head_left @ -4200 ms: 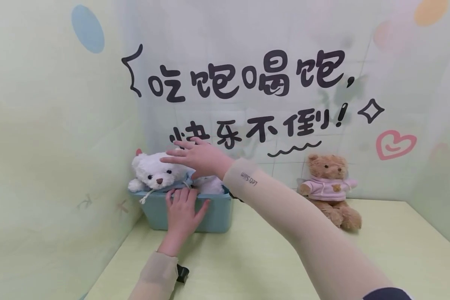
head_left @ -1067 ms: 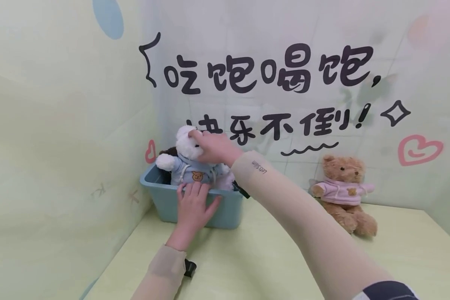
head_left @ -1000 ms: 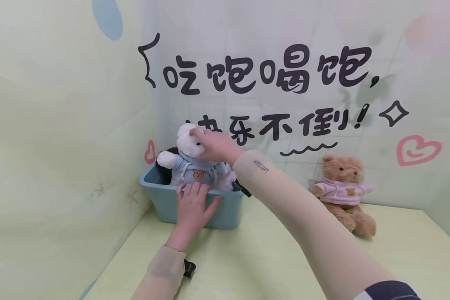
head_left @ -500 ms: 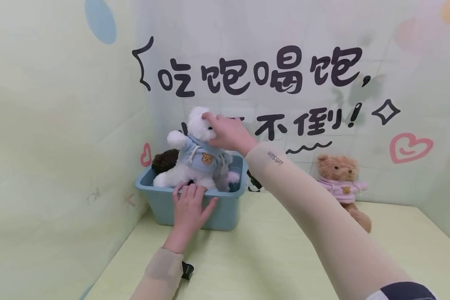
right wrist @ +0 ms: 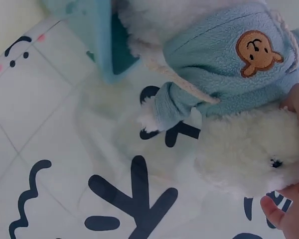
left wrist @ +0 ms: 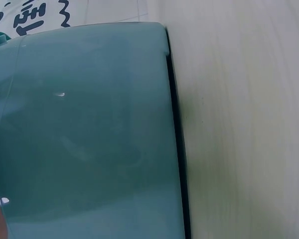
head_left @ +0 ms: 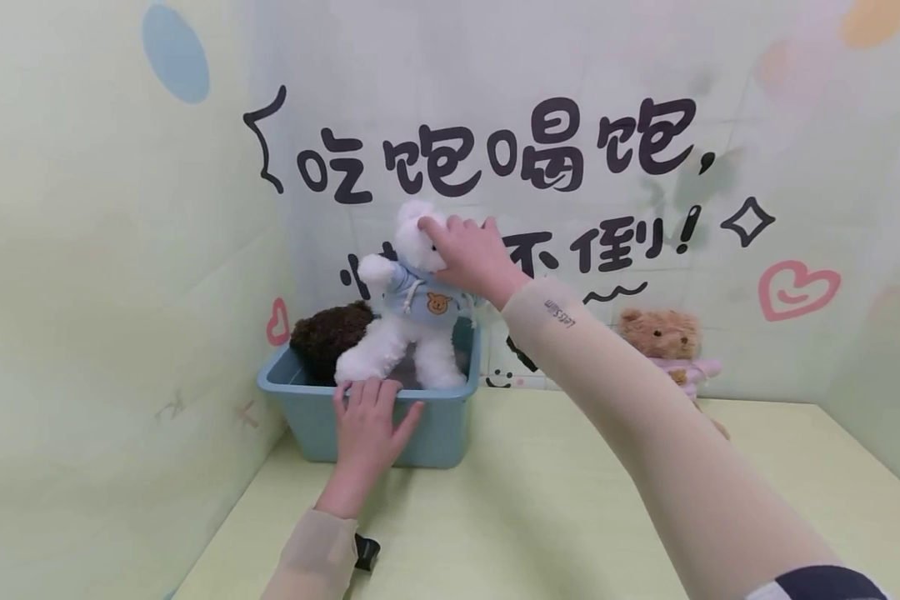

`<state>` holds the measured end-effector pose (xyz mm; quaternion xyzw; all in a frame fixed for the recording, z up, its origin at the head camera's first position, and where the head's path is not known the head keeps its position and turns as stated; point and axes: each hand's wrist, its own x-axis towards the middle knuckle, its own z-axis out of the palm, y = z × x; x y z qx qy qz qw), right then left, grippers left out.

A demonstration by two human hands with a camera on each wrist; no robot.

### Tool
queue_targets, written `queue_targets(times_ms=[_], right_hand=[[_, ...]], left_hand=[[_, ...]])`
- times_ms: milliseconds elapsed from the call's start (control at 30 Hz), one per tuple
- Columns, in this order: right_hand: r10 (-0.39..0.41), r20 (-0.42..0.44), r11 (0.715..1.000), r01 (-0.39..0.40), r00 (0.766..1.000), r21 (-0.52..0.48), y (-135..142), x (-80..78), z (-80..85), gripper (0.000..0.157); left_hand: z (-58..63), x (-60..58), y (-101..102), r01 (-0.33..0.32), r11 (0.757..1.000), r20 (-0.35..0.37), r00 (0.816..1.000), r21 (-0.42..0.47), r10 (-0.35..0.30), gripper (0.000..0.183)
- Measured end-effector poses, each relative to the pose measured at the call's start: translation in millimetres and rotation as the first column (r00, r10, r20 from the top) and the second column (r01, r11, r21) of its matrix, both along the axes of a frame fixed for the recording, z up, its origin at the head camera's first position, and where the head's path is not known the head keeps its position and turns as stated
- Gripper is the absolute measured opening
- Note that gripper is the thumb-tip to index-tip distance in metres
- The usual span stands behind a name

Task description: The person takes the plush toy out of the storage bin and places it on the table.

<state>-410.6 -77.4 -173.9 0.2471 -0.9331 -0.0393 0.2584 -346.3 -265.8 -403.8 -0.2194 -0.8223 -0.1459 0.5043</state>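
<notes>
In the left half of the head view, a dark brown toy (head_left: pixel 332 340) lies in the back left of the blue bin (head_left: pixel 438 429); more of it shows than a moment ago, when the white bear (head_left: pixel 420 321) covered it. The left hand (head_left: pixel 367 425) is where it was, on the front of the bin, with its fingers bent over the rim and its thumb apart, against the outer wall; this seems to keep the bin steady.

Right of that, left of the centre of the frame, the white bear is the thing that has changed most. It sat low in the bin; now its head is well above the rim and both legs show at full length. Its feet are by the front rim, and whether they touch it I cannot tell. So the bear looks nearly out, judging by its legs.

Just right of its head, the right hand (head_left: pixel 476 258) has its fingers clamped on that head and has risen with it. At the right of the frame, a light brown bear (head_left: pixel 660 333) sits on the table (head_left: pixel 540 500), now more hidden behind the right arm.
</notes>
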Motion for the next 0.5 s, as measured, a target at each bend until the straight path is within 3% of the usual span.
queue_targets(times_ms=[133,267,500], right_hand=[[0.026,0.029,0.999,-0.027,0.999,0.043,-1,-1.7,-13.8,0.075],[0.045,0.069,0.999,-0.045,0.997,-0.001,-2,-2.5,-24.4,0.077],[0.187,0.138,0.982,-0.186,0.973,-0.019,-10,-1.1,-28.3,0.095]], left_hand=[[0.5,-0.7,-1,-0.006,1.000,0.005,1.000,0.004,0.006,0.056],[-0.2,-0.3,0,0.005,1.000,0.002,1.000,0.004,-0.005,0.055],[-3.7,-0.9,-1,-0.001,1.000,0.009,1.000,0.000,0.001,0.058]])
